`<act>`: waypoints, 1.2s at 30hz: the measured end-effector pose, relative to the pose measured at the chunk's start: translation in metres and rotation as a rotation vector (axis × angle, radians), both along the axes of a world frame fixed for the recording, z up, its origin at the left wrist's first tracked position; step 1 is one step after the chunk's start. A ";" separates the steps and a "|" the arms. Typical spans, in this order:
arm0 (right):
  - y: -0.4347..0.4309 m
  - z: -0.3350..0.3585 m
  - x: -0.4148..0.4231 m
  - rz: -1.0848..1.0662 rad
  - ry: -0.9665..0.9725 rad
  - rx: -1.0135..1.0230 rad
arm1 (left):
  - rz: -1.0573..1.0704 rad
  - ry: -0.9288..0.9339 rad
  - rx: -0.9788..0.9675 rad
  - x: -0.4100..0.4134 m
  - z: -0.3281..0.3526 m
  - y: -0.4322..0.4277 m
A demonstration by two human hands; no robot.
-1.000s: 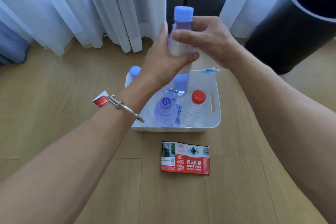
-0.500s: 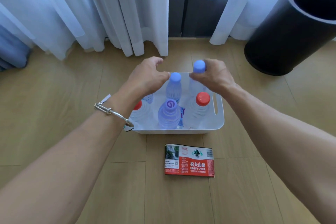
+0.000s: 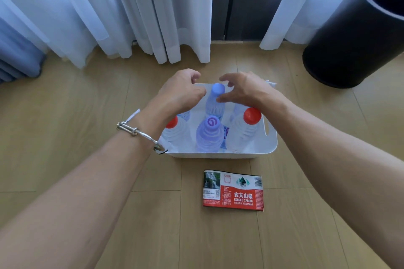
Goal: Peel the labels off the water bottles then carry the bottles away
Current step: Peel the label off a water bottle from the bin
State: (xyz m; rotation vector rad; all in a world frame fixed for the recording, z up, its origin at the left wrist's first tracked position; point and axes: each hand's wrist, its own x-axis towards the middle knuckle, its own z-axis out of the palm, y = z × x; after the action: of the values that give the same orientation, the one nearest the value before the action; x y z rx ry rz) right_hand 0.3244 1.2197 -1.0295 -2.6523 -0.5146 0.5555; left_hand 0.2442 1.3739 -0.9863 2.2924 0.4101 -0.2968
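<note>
Left hand (image 3: 180, 91) and right hand (image 3: 242, 90) hover over white bin (image 3: 272, 137), fingers loosely curled, gripping nothing, flanking blue-capped bottle (image 3: 215, 105) standing far-middle. Best: grasp body below cap, lift straight, clear of red-capped bottles (image 3: 244, 131). Peeled label (image 3: 232, 191) lies nearer on floor.

Both arms extended; left hand (image 3: 181, 91), right hand (image 3: 242, 90) loosely curled, empty.

I see L forearm (image 3: 91, 181) & R forearm (image 3: 328, 148) bare, silver chunky-link bracelet (image 3: 135, 132) on L wrist, white tag strip (image 3: 133, 115) beside it, thin black cord (image 3: 163, 152) at bracelet's underside
</note>
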 end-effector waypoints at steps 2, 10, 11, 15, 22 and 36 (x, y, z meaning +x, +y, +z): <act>0.011 0.002 -0.002 0.041 -0.011 -0.024 | -0.009 0.014 0.001 -0.002 -0.001 0.001; 0.017 0.015 -0.002 -0.092 -0.040 0.230 | -0.064 0.037 -0.027 -0.004 0.003 0.004; 0.018 0.027 0.003 -0.153 -0.078 0.331 | -0.060 0.022 -0.030 -0.004 0.004 0.004; 0.030 0.066 0.006 -0.030 -0.098 0.252 | -0.064 0.008 0.015 -0.006 0.008 0.004; 0.027 0.029 -0.017 0.206 0.182 -0.453 | -0.099 -0.011 0.040 -0.014 0.018 0.004; 0.036 0.088 -0.008 -0.052 -0.223 -0.037 | -0.124 -0.041 -0.045 -0.006 0.019 0.018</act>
State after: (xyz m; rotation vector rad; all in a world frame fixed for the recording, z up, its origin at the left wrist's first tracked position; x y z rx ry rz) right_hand 0.3160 1.2561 -0.9415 -2.7704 -0.5015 0.2578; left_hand 0.2386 1.3921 -0.9668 2.2794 0.2382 -0.3179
